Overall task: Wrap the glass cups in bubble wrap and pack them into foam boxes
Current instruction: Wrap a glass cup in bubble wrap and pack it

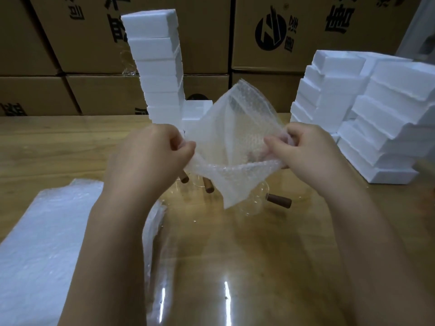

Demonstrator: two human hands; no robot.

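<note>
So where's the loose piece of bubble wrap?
Head view, centre: the piece of bubble wrap is gripped between left hand and right hand, above the glass cups.

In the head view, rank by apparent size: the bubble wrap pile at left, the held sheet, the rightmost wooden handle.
Largest: bubble wrap pile, though nearness to the camera inflates it.
Then the held sheet.
Smallest: rightmost wooden handle.

Translucent white bubble wrap (235, 137) dotted all over with small clear bubbles, plain matte white foam boxes (155, 67), clear glass cups (251, 204) with dark brown handles (279, 200), glossy honey-brown wood-grain counter (259, 255), tan cardboard cartons (310, 55) printed with black characters (340, 18) and a round black logo (270, 31).
</note>
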